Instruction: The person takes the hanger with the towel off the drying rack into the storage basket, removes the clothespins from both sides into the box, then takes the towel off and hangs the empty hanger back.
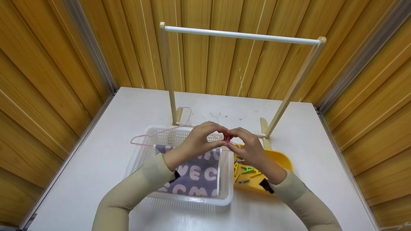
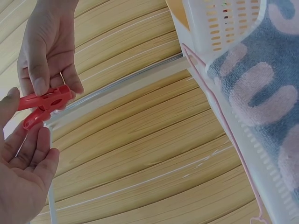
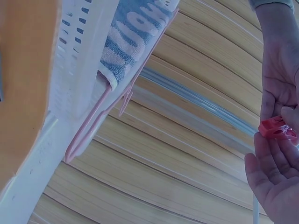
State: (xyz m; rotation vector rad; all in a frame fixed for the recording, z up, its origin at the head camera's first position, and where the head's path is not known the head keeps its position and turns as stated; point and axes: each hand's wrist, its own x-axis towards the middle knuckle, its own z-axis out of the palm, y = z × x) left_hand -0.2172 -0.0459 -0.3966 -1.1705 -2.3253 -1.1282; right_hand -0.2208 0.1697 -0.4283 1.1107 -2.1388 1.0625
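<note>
A red clothespin [image 1: 227, 137] is held up between both hands above the white basket. My left hand [image 1: 201, 139] pinches its handle end between thumb and fingers; the left wrist view shows the handles of the clothespin [image 2: 46, 103] there. My right hand [image 1: 249, 146] pinches the other end from the right. Both hands partly cover the clothespin in the head view. Below them, a blue-grey towel [image 1: 196, 173] with pale pink letters hangs over a pink hanger [image 1: 143, 138]. Towel and hanger lie across the white basket [image 1: 189, 200].
To the basket's right stands a yellow tray [image 1: 282, 157] holding several clothespins, among them a green clothespin [image 1: 247, 169]. Behind stands a wooden rack with a white top bar [image 1: 240, 34]. The white table [image 1: 90, 166] is bounded by wood-patterned walls [image 1: 224, 64].
</note>
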